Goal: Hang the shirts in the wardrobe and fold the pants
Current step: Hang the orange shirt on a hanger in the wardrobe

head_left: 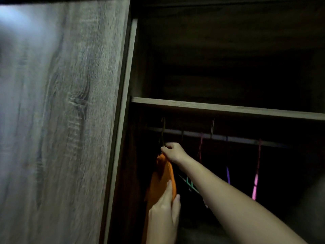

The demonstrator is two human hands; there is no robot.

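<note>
Open wardrobe [133, 55], dim inside, seen from close below. Wood-grain door [58, 120] filling the left half, blurred, with a pale glare at its upper left. Shelf [228, 109] running across the opening; just beneath it a dark hanging rail [191, 133], sloping down toward the right.

Right hand [173, 152] reaching in from the lower right, arm extended, fingers pinched closed around the neck of a thin wire hanger [163, 131] whose hook rises up to the rail at its left end. Whether the hook sits fully over the rail: cannot tell in the gloom. Orange shirt [162, 180] draped from that hanger directly under the right hand, hanging down along the left inner side of the wardrobe, close to the door edge.

Left hand [164, 210] coming up from the bottom edge, fingers curled onto the lower part of the orange fabric, thumb on the right side of the cloth, gripping it.

Further right on the rail, empty hangers: a second bare wire hook [212, 128], a reddish-pink hanger [200, 145], a purple one [228, 175], and a bright pink one [255, 184], all well apart from the shirt. A green hanger [189, 183] partly hidden behind the right forearm, tilted. Lower interior too dark to make out. No pants in view.
</note>
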